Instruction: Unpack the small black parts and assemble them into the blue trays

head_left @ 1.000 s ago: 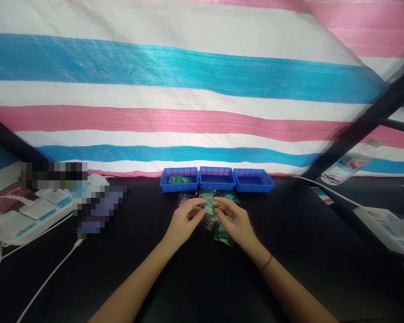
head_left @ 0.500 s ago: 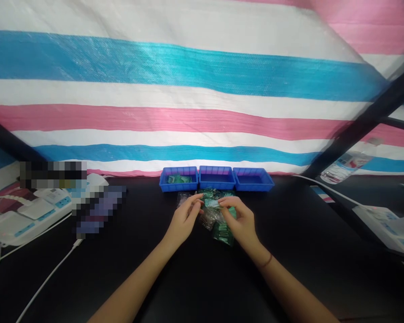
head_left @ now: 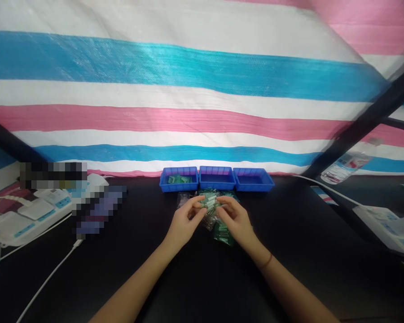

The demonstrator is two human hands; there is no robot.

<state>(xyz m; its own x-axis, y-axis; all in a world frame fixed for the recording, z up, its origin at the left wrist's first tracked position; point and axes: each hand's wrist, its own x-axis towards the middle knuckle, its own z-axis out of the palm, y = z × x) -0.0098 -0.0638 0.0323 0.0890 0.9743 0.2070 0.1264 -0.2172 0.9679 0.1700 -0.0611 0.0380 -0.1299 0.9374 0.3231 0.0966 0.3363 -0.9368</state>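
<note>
Where glossy plastic packets [head_left: 223,234] lie | left hand [head_left: 185,219], right hand [head_left: 237,220] — grip pinching pale-green piece [head_left: 211,203]

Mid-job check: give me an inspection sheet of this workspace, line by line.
Surface: black tabletop, no spill seen.
Job's things: small packets heaped in front of three blue trays; green pieces in the leftmost.
Clutter: plastic bottle at right; pixelated object at left.
Hands: left hand and right hand face each other over the packets, fingertips at a pale green item; exact grip too small to tell.
Cables: white cable to the pixelated object; white power strips both sides.
Surroundings: striped sheet behind, dark frame bars either side.
</note>
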